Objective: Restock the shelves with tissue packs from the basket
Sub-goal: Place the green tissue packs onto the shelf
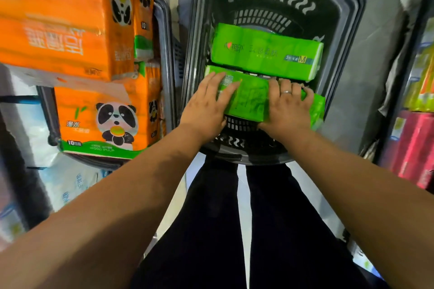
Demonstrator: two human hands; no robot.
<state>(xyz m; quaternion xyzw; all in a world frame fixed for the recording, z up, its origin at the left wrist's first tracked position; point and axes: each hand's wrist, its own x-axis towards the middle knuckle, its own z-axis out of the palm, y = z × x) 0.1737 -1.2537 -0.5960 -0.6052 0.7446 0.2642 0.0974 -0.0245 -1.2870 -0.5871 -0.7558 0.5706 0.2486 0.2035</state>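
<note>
A dark plastic basket (340,37) stands on the floor in front of me. Two green tissue packs lie inside it. The far green pack (265,51) lies flat across the basket. The near green pack (251,98) lies just in front of it, under both my hands. My left hand (206,105) lies on the pack's left end with its fingers spread over the top. My right hand (288,105), wearing a ring, covers the pack's right part with its fingers curled over the far edge.
Orange panda-print tissue packs (101,119) are stacked in a second dark basket (164,54) at the left. White and blue packs (65,185) lie lower left. Shelves with yellow-green packs (420,87) and red packs (413,150) stand at the right. My dark-trousered legs fill the bottom centre.
</note>
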